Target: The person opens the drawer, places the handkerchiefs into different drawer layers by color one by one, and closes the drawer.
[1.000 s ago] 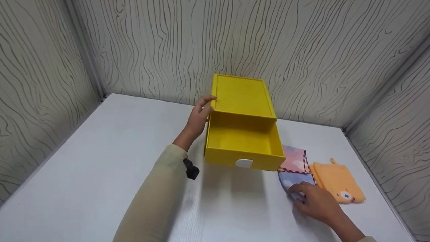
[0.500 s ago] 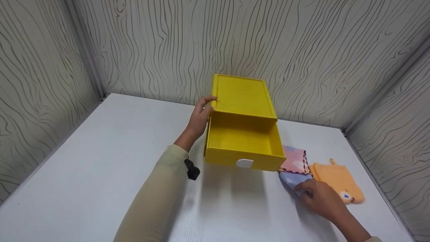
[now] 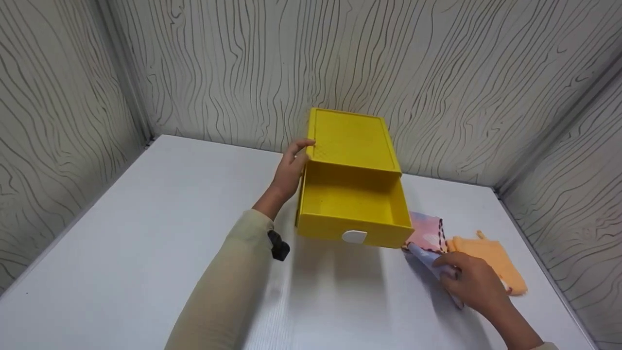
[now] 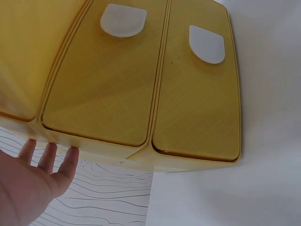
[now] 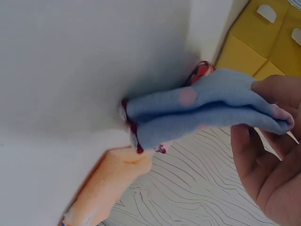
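Note:
A yellow drawer cabinet (image 3: 352, 138) stands on the table with its top drawer (image 3: 347, 197) pulled out; no contents show in the drawer. My left hand (image 3: 287, 172) touches the cabinet's left side, and in the left wrist view its fingertips (image 4: 71, 154) meet the side wall. Between the thumb and fingers of my right hand (image 3: 478, 282) a folded blue towel (image 5: 188, 106) is pinched, partly raised from the table. Just behind it lies a pink towel (image 3: 425, 231) with a dark striped edge. An orange towel (image 3: 491, 255) lies to the right, partly covered by my right hand.
Two lower drawers (image 4: 110, 80) with white handles are shut under the pulled-out one. Wood-grain panels (image 3: 233, 63) enclose the white table (image 3: 194, 194) at the back and sides. The pulled-out drawer overhangs the tabletop.
My right hand has taken hold of the blue towel's edge and lifted it, folding the cloth up and moving slightly right. The left hand and the cabinet have stayed in place.

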### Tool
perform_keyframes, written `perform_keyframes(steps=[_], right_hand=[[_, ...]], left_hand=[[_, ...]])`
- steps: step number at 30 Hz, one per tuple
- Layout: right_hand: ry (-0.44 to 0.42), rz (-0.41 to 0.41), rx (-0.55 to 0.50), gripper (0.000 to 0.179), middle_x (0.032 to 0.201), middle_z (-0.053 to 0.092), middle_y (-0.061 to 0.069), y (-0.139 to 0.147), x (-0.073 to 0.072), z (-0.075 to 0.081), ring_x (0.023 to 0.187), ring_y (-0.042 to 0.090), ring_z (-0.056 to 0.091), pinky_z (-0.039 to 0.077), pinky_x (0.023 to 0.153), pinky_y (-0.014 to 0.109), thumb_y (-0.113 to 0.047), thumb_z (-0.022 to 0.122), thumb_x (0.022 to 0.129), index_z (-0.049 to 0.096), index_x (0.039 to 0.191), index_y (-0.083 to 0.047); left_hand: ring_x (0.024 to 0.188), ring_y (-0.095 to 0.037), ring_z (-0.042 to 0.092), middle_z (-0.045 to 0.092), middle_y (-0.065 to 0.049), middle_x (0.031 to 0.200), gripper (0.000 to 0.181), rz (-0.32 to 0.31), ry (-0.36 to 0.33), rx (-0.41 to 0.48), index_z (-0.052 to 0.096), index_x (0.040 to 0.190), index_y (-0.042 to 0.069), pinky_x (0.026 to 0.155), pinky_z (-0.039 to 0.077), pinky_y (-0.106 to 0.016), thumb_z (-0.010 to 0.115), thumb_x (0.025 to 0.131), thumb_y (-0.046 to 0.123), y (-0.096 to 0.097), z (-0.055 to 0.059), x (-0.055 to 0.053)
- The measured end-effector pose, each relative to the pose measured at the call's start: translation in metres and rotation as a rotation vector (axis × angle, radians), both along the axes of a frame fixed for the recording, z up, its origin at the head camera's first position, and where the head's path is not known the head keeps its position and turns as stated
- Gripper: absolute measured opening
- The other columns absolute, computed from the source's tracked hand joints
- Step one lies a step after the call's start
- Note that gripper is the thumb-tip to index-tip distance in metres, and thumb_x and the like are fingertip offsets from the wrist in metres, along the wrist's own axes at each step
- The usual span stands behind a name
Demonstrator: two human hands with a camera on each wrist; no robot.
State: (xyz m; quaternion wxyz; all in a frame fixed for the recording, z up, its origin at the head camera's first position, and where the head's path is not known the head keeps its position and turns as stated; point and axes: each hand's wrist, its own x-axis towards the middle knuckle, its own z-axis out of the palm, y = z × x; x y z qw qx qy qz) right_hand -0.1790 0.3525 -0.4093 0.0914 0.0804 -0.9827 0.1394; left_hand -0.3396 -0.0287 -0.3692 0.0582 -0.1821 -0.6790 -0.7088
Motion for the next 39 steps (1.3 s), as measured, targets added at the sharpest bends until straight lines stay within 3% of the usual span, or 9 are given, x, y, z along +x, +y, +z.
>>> perform_keyframes(steps=[6, 10, 15, 18, 26, 39], right_hand=[[0.090, 0.018, -0.058, 0.026, 0.090, 0.070, -0.001, 0.001, -0.002, 0.011, 0.060, 0.004, 0.042, 0.035, 0.052, 0.022, 0.001, 0.068, 0.072, 0.073, 0.086, -0.020], [0.133, 0.042, -0.102, 0.027, 0.088, 0.071, -0.002, 0.001, -0.004, 0.018, 0.058, 0.001, 0.042, 0.037, 0.051, 0.020, 0.004, 0.069, 0.073, 0.073, 0.085, -0.020], [0.186, 0.064, -0.139, 0.029, 0.067, 0.060, -0.008, -0.001, -0.006, 0.028, 0.053, -0.001, 0.040, 0.036, 0.048, 0.021, 0.006, 0.069, 0.074, 0.072, 0.084, -0.020], [0.189, 0.063, -0.160, 0.027, 0.062, 0.056, -0.005, -0.004, -0.007, 0.034, 0.049, 0.000, 0.037, 0.035, 0.045, 0.020, 0.006, 0.068, 0.075, 0.073, 0.087, -0.018], [0.193, 0.015, -0.166, 0.023, 0.085, 0.070, 0.012, -0.013, -0.012, 0.059, 0.057, 0.004, 0.051, 0.042, 0.047, 0.018, 0.004, 0.064, 0.080, 0.074, 0.094, -0.011], [0.435, 0.044, -0.238, 0.021, 0.082, 0.068, 0.014, -0.021, -0.016, 0.104, 0.058, -0.004, 0.047, 0.036, 0.046, 0.009, 0.003, 0.066, 0.080, 0.075, 0.094, -0.009]], left_hand=[[0.134, -0.023, 0.041, 0.034, -0.004, 0.151, 0.039, 0.015, 0.020, -0.006, 0.049, 0.131, 0.015, 0.105, 0.040, -0.048, 0.035, 0.096, 0.021, 0.001, -0.001, 0.001], [0.134, -0.022, 0.040, 0.034, -0.004, 0.150, 0.039, 0.021, 0.014, -0.006, 0.049, 0.131, 0.015, 0.104, 0.040, -0.047, 0.036, 0.095, 0.020, 0.002, 0.000, 0.002], [0.135, -0.022, 0.040, 0.035, -0.004, 0.151, 0.038, 0.011, 0.004, -0.006, 0.048, 0.131, 0.014, 0.107, 0.039, -0.045, 0.035, 0.096, 0.020, 0.003, 0.001, 0.001], [0.137, -0.023, 0.038, 0.033, -0.004, 0.153, 0.038, 0.002, 0.001, -0.007, 0.047, 0.132, 0.013, 0.110, 0.036, -0.045, 0.033, 0.097, 0.020, 0.003, 0.002, 0.001], [0.136, -0.022, 0.040, 0.034, -0.004, 0.152, 0.037, 0.006, 0.002, -0.009, 0.047, 0.131, 0.014, 0.110, 0.037, -0.045, 0.033, 0.098, 0.021, 0.000, 0.001, 0.002], [0.133, -0.020, 0.043, 0.037, -0.003, 0.150, 0.037, 0.028, -0.006, -0.006, 0.049, 0.130, 0.016, 0.109, 0.038, -0.043, 0.034, 0.097, 0.021, 0.001, 0.000, 0.001]])
